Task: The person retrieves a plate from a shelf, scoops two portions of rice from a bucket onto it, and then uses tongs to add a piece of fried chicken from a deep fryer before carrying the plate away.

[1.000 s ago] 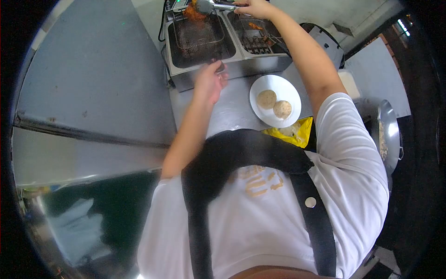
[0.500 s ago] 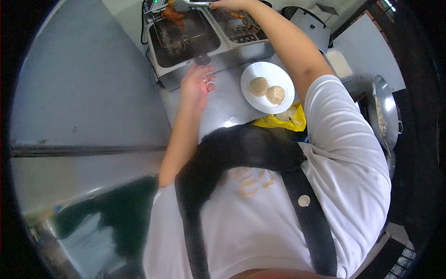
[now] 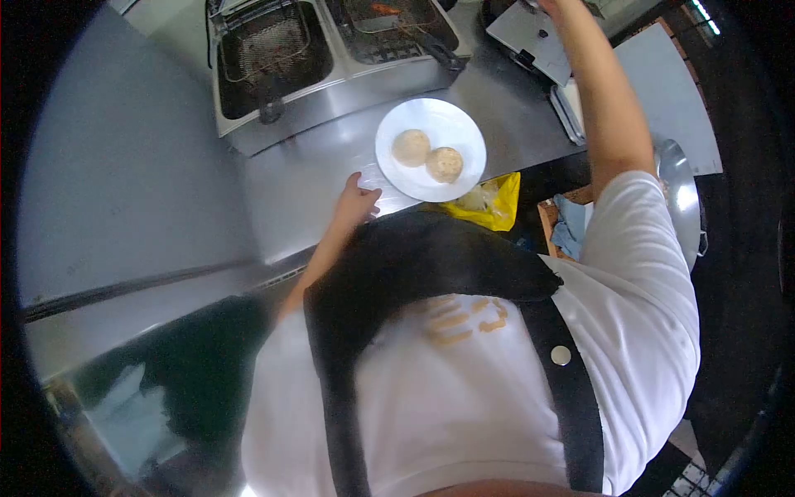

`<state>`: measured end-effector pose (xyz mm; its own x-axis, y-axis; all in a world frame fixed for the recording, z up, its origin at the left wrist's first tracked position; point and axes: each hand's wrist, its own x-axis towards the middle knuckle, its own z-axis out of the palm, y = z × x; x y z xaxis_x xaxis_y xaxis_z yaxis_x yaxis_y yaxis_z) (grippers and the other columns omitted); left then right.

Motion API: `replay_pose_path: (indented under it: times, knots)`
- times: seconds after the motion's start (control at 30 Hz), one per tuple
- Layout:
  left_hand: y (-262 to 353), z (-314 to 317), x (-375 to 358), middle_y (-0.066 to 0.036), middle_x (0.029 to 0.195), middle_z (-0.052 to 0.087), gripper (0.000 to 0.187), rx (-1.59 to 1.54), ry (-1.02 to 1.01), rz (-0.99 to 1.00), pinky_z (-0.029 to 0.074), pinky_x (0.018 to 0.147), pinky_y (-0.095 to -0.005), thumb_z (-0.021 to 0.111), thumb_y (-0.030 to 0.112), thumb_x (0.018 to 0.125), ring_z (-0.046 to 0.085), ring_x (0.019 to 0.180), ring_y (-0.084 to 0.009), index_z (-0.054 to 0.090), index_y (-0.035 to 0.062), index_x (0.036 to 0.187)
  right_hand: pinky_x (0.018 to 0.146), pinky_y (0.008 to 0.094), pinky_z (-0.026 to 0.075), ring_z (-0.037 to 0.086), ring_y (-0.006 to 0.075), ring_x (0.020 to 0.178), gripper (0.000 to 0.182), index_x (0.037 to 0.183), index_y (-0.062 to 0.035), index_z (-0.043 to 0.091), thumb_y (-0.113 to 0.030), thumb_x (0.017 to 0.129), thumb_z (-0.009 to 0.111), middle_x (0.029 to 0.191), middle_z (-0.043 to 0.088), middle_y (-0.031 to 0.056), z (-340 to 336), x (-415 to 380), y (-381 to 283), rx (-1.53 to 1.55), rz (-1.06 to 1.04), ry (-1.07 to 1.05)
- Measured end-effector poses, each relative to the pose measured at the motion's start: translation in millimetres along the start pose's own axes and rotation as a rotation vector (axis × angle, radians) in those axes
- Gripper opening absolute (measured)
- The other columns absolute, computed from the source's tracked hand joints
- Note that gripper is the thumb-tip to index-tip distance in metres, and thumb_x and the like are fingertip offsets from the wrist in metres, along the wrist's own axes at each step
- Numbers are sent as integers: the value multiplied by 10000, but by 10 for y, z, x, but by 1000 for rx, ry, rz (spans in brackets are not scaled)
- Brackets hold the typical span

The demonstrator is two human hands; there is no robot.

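My left hand (image 3: pixel 358 201) hangs just over the steel counter, left of a white plate (image 3: pixel 387 170). It holds nothing; the thumb stands apart from loosely curled fingers. On the plate lie a pale round breaded piece (image 3: pixel 411 147) and another, slightly browner one (image 3: pixel 445 165). At the top edge of the view is my right hand (image 3: pixel 550 5), by a grey metal lid (image 3: pixel 530 41). Its fingers are cut off by the frame, so what they hold is hidden. A double deep fryer (image 3: pixel 331 95) stands ahead, with wire baskets in its wells.
A black basket handle (image 3: pixel 447 55) sticks out over the fryer's front edge. Below the plate hangs a yellow plastic bag (image 3: pixel 499 203). A large metal wok (image 3: pixel 681 195) stands at the right. The steel counter (image 3: pixel 294 182) runs beside a grey panel (image 3: pixel 132 166).
My right hand has moved right from the fryer, where it held tongs with a browned fried piece. My left hand has drawn back from the basket handle toward my body. The view has shifted right.
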<state>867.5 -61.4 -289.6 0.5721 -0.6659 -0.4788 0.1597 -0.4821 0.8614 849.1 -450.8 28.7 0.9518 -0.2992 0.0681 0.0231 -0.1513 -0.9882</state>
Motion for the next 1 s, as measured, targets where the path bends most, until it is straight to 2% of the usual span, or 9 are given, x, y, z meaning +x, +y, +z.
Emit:
replay_pose_path:
  times: [0.03, 0.1, 0.17, 0.27, 0.37, 0.53, 0.63, 0.73, 1.0]
  knots:
    - [1, 150, 11, -166, 874, 609, 765, 1, 34, -14, 527, 491, -325, 666, 175, 803, 655, 618, -229, 211, -17, 1387, 397, 226, 355, 419, 79, 438, 227, 796, -66, 575, -255, 916, 539, 634, 536, 5, -214, -176, -16, -55, -14, 52]
    - [-30, 425, 78, -170, 837, 620, 812, -27, 30, -26, 518, 474, -324, 678, 162, 795, 646, 579, -226, 158, -18, 1392, 398, 221, 358, 414, 80, 438, 254, 785, -72, 568, -292, 911, 548, 597, 506, 4, -1413, -186, 620, -513, -549, -349]
    - [-134, 663, 187, -183, 784, 622, 817, -36, 147, 40, 513, 467, -321, 691, 120, 771, 648, 582, -229, 154, -46, 1364, 427, 266, 415, 500, 135, 464, 351, 808, -37, 629, -368, 898, 553, 608, 576, 53, -953, -1025, 57, -106, 70, 106]
    - [-1, 878, 135, -198, 769, 614, 792, 13, 257, 105, 519, 462, -322, 687, 61, 745, 646, 577, -250, 166, -62, 1328, 463, 175, 419, 513, 60, 546, 359, 1039, -29, 599, -334, 852, 631, 807, 577, 4, -1554, -1444, 184, -139, 177, -51]
    - [-255, 1003, 284, -186, 748, 598, 755, 224, 436, 238, 536, 473, -333, 655, 0, 727, 639, 571, -274, 171, -81, 1301, 424, 147, 330, 467, 17, 528, 311, 992, -71, 590, -365, 906, 541, 756, 562, -31, -1895, -1811, 620, -283, 165, -16]
    - [-78, 974, 269, -242, 961, 578, 700, -7, 449, 162, 566, 569, -372, 602, -50, 694, 652, 758, -339, 271, -11, 1309, 411, 184, 372, 504, 47, 516, 295, 1057, -47, 599, -286, 883, 595, 770, 608, 12, -2007, -2087, 1119, -74, 454, -10]
    - [-272, 776, 480, -173, 978, 585, 619, 496, 610, 448, 532, 715, -395, 587, -10, 700, 624, 917, -308, 418, 10, 1295, 411, 204, 365, 525, 97, 521, 407, 1192, -15, 554, -218, 851, 644, 778, 622, 59, -2019, -2084, 1470, 31, 561, -40]
    - [-46, 648, 436, -171, 970, 616, 621, 248, 586, -11, 494, 773, -401, 587, 32, 715, 628, 903, -315, 423, 30, 1314, 413, 214, 369, 529, 97, 528, 443, 1217, -8, 536, -214, 842, 652, 783, 625, 63, -1818, -1994, 1648, -8, 623, -91]
    - [92, 698, 311, -170, 1227, 549, 717, 375, 585, 87, 449, 919, -362, 654, 22, 700, 563, 1088, -285, 393, 98, 1364, 431, 218, 395, 523, 82, 533, 425, 1188, -25, 588, -226, 821, 661, 765, 626, 29, -1434, -1462, 2118, -103, 776, -514]
